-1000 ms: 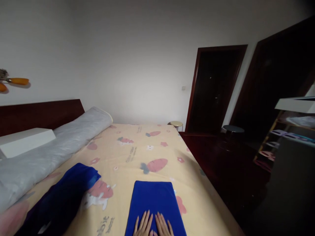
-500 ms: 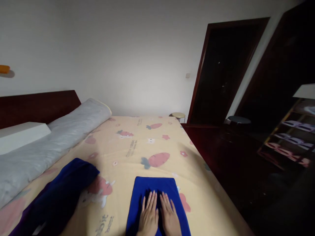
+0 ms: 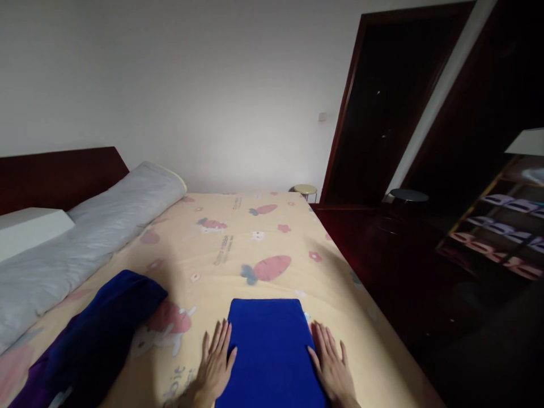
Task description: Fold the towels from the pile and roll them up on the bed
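Note:
A flat blue cloth, folded into a neat rectangle, lies on the bed in front of me and runs out of view at the bottom. At its left edge rests my left hand, open, fingers stretched out. Along the right edge lies my right hand, also open and flat, its thumb over the cloth. To the left, a crumpled dark blue and purple cloth lies loose on the bedsheet.
The bed has a yellow sheet printed with carrots and rabbits. On the left are a grey rolled quilt, a white box and a dark headboard. Stools and a shoe rack stand beyond the bed.
Both hands have moved apart, from the middle of the folded cloth out to its left and right edges. The camera view has shifted slightly.

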A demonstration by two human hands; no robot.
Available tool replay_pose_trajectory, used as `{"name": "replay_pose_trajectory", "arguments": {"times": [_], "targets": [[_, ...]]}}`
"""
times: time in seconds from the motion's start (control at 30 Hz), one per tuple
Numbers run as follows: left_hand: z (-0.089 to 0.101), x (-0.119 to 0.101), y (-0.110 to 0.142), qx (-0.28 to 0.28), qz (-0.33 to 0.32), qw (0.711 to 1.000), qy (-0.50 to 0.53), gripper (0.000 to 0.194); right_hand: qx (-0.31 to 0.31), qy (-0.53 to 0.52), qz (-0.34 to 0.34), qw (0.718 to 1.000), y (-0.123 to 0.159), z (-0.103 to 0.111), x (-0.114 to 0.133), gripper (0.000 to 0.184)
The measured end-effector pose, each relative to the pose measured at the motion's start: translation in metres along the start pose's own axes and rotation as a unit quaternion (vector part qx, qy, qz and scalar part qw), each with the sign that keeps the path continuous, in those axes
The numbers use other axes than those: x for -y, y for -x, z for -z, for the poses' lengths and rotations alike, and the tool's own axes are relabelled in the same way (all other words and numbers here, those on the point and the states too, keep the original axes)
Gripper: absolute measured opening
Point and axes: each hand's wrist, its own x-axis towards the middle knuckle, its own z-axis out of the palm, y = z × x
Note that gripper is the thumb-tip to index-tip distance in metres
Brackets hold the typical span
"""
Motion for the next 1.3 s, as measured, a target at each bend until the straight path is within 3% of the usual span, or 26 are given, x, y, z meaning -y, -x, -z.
{"name": "replay_pose_trajectory", "arguments": {"times": [0.1, 0.2, 0.27, 0.37, 0.47, 0.57, 0.7, 0.83, 0.93, 1.07, 1.13, 1.2, 1.3], "targets": [[0.007, -0.031, -0.017, -0.006, -0.050, 0.998, 0.026, 0.057, -0.004, -0.025, 0.038, 0.999, -0.015, -0.001, 0.048, 0.069], [0.002, -0.076, -0.046, 0.017, -0.088, 0.994, 0.062, 0.055, 0.060, -0.076, 0.150, 0.984, -0.036, -0.006, 0.108, 0.057], [-0.005, -0.089, -0.064, 0.053, -0.092, 0.991, 0.077, 0.053, 0.108, -0.096, 0.191, 0.971, -0.051, -0.009, 0.125, 0.053], [-0.014, -0.073, -0.080, 0.096, -0.070, 0.990, 0.072, 0.051, 0.132, -0.081, 0.148, 0.977, -0.072, -0.011, 0.103, 0.055], [-0.020, -0.040, -0.082, 0.081, 0.020, 0.996, 0.038, 0.055, 0.077, -0.041, 0.062, 0.994, -0.082, -0.015, 0.053, 0.062], [-0.023, -0.022, -0.081, 0.066, 0.062, 0.996, 0.017, 0.057, 0.047, -0.016, 0.069, 0.996, -0.083, -0.022, 0.020, 0.065], [-0.016, -0.025, -0.086, 0.091, 0.063, 0.994, 0.020, 0.057, 0.039, 0.003, 0.082, 0.996, -0.086, -0.028, 0.017, 0.065], [0.000, -0.049, -0.086, 0.082, 0.047, 0.996, 0.009, 0.055, -0.013, -0.003, 0.063, 0.998, -0.082, -0.023, 0.047, 0.060], [-0.001, -0.081, -0.062, 0.012, -0.019, 1.000, 0.019, 0.056, -0.010, -0.037, 0.094, 0.995, -0.056, -0.024, 0.086, 0.056], [-0.036, -0.111, 0.004, -0.042, -0.069, 0.997, 0.013, 0.063, 0.048, -0.061, 0.166, 0.983, 0.006, -0.038, 0.120, 0.058], [-0.057, -0.106, 0.043, -0.054, -0.080, 0.995, 0.008, 0.068, 0.051, -0.056, 0.208, 0.975, 0.036, -0.043, 0.112, 0.060], [-0.071, -0.086, 0.080, -0.050, -0.109, 0.993, 0.005, 0.072, 0.029, -0.047, 0.268, 0.962, 0.063, -0.042, 0.087, 0.058], [-0.069, -0.038, 0.120, -0.006, -0.141, 0.990, 0.003, 0.077, -0.017, -0.030, 0.351, 0.936, 0.092, -0.025, 0.032, 0.062]]}}
